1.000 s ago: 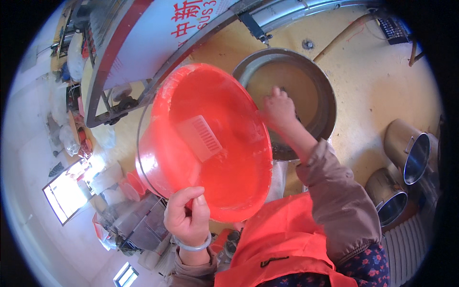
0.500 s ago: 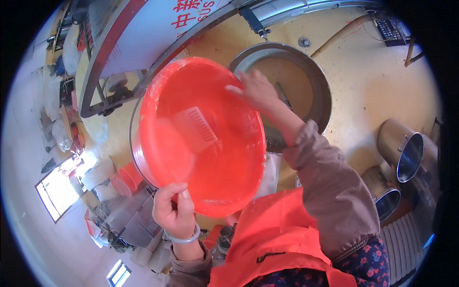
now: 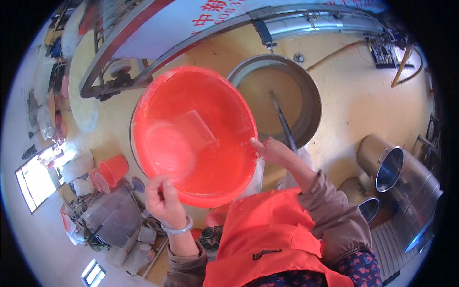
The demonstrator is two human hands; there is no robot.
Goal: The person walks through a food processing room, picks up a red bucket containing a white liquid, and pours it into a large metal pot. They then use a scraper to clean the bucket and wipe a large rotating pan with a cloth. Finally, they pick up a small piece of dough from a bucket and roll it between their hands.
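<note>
A large red plastic bucket [image 3: 215, 158], with pale residue along its rim, is tilted so that its inside faces me. At its lower left, the closed fingers of my left hand [image 3: 165, 201] grip the rim. On the opposite side, my right hand [image 3: 275, 152] has its fingers closed at the rim. Right behind the bucket stands a wide round metal vat [image 3: 313, 98] holding cloudy tan liquid [image 3: 258, 105]. A dark long-handled tool [image 3: 283, 119] leans in the vat, its lower end under the liquid. Behind the bucket's left side a thin dark curved edge shows; I cannot tell what it belongs to.
Two metal pots [image 3: 388, 167] [image 3: 368, 208] lie tipped on the right. A framed machine panel [image 3: 143, 43] rises at the back left. A hose [image 3: 334, 53] crosses the wet tan floor [image 3: 349, 105]. Red buckets [image 3: 114, 170] stand at the left.
My right hand has moved from inside the far right part of the bucket down to its right rim. The bucket has shifted slightly left in view, and more of the long-handled tool shows.
</note>
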